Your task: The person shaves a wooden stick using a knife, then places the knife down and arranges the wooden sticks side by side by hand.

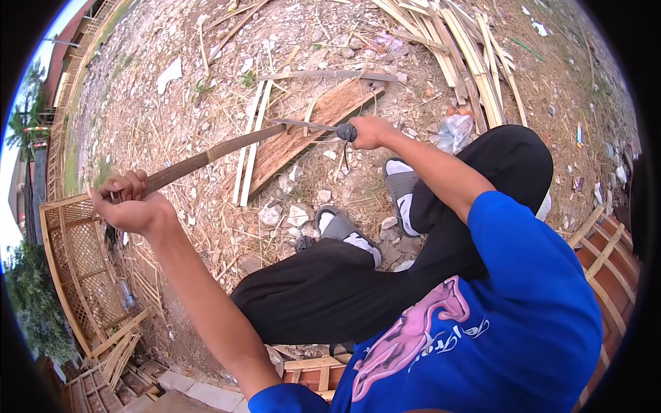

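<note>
My left hand [134,203] is wrapped round the near end of a long bamboo strip [213,151], which slants up toward the middle of the view. My right hand [368,132] grips a knife [310,124] by its dark, wrapped handle. The knife's narrow blade points left and meets or overlaps the far end of the strip; whether it cuts in I cannot tell. Beneath them lies a thick, rough wooden plank [296,141] on the ground. Two thin pale strips [251,148] rest across its left part.
A pile of split bamboo strips [475,62] lies at the upper right, near a clear plastic bag [454,132]. My sandalled feet [348,234] stand among stones and shavings. At the left leans a woven lattice panel [79,268]. Slatted wooden frames [606,255] are behind me.
</note>
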Tool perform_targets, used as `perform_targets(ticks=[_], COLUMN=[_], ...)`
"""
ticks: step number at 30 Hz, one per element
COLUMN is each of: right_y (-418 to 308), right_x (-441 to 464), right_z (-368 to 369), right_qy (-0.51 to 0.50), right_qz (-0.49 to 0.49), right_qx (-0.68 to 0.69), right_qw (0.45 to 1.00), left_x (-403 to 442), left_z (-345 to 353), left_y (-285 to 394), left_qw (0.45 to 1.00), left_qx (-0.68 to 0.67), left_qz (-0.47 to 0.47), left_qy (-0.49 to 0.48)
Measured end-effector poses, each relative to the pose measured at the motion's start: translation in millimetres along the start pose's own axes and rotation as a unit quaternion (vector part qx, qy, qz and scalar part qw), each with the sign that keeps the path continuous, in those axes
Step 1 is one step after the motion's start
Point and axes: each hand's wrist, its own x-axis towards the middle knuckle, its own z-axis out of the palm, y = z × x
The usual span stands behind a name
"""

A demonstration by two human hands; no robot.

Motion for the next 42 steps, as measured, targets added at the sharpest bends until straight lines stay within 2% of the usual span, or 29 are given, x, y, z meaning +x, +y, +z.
perform_targets(ticks=[1,3,4,6,8,10,11,12,15,16,19,21,23,24,26,27,28,29,30,31,32,35,36,39,40,41,42], right_y=[-13.8,-23.4,-30.7,-30.7,-11.0,11.8,30.6,49.4,106.8,117.8,153.7,160.2,171.3,177.2,195.3,202.4,207.5,211.0,213.7,211.7,179.3,187.9,178.5,150.2,115.8,72.2,40.7], right_x=[-2.0,8.9,9.5,7.4,-0.1,-28.4,-44.7,-59.6,-110.8,-129.9,-169.3,-182.7,-183.0,-178.1,-154.5,-140.1,-125.1,-109.1,-93.5,-81.4,-79.1,-51.1,-42.1,-6.5,-4.1,-7.0,-7.6], right_z=[-49.9,-119.0,-153.7,-201.9,-228.5,-241.6,-239.7,-231.8,-189.7,-172.3,-119.2,-100.6,-83.3,-74.8,-58.4,-50.4,-47.4,-43.7,-38.8,-34.5,-51.1,-28.1,-33.0,-29.0,-34.1,-40.9,-36.2], right_qy=[-0.035,-0.016,-0.030,0.004,0.023,0.041,0.066,0.066,0.079,0.090,0.140,0.150,0.204,0.230,0.266,0.282,0.271,0.273,0.275,0.278,0.215,0.328,0.330,0.190,0.076,-0.038,-0.083], right_qz=[-0.028,-0.078,-0.080,-0.131,-0.155,-0.144,-0.138,-0.084,0.031,0.059,0.166,0.228,0.237,0.237,0.228,0.221,0.215,0.213,0.212,0.214,0.242,0.096,0.063,-0.056,-0.047,-0.037,-0.098], right_qx=[-0.064,-0.226,-0.295,-0.438,-0.506,-0.513,-0.478,-0.451,-0.278,-0.248,-0.100,-0.052,-0.031,-0.022,-0.012,-0.004,-0.023,-0.025,-0.026,-0.026,-0.040,-0.210,-0.197,0.050,0.134,0.215,0.235], right_qw=[0.997,0.971,0.952,0.889,0.848,0.845,0.865,0.886,0.957,0.963,0.971,0.961,0.949,0.944,0.936,0.934,0.938,0.938,0.937,0.936,0.945,0.916,0.921,0.979,0.987,0.975,0.963], left_x=[-0.8,-8.1,-9.6,-11.6,-15.0,-15.6,-15.4,-12.0,-3.4,6.4,4.8,16.9,21.7,13.0,3.7,-2.6,3.0,7.2,-3.3,5.9,-0.4,9.1,11.0,1.8,-3.5,-11.2,-19.7], left_z=[0.1,-3.7,-10.3,-20.7,-28.6,-31.4,-32.5,-42.6,-38.6,-51.0,-29.8,-30.4,-31.7,-8.5,11.2,24.4,20.3,19.7,39.8,36.8,51.2,61.0,62.8,72.3,73.2,78.7,82.9], left_y=[14.5,36.3,43.8,54.2,63.0,71.3,74.6,80.4,92.3,92.4,80.9,60.3,37.8,27.5,14.8,9.6,2.6,-3.3,0.9,-4.5,-5.6,-27.5,-37.9,-77.3,-96.5,-110.1,-126.7], left_qw=[1.000,0.999,0.997,0.993,0.989,0.988,0.986,0.983,0.981,0.978,0.992,0.993,0.992,0.993,0.993,0.993,0.985,0.980,0.982,0.970,0.965,0.913,0.901,0.863,0.852,0.837,0.824], left_qx=[0.009,-0.011,-0.030,-0.063,-0.086,-0.084,-0.084,-0.100,-0.129,-0.141,-0.091,-0.108,-0.108,-0.099,-0.035,-0.005,-0.022,-0.032,0.012,0.008,0.068,0.136,0.151,0.262,0.295,0.307,0.326], left_qz=[0.019,0.040,0.046,0.058,0.068,0.105,0.123,0.116,0.133,0.120,0.087,0.030,-0.028,-0.059,-0.100,-0.114,-0.136,-0.148,-0.149,-0.185,-0.199,-0.285,-0.307,-0.344,-0.340,-0.359,-0.365], left_qy=[-0.006,-0.023,-0.048,-0.080,-0.096,-0.079,-0.073,-0.100,-0.057,-0.091,-0.023,-0.039,-0.067,0.002,-0.055,-0.038,-0.104,-0.130,-0.112,-0.160,-0.157,-0.257,-0.267,-0.263,-0.268,-0.276,-0.285])
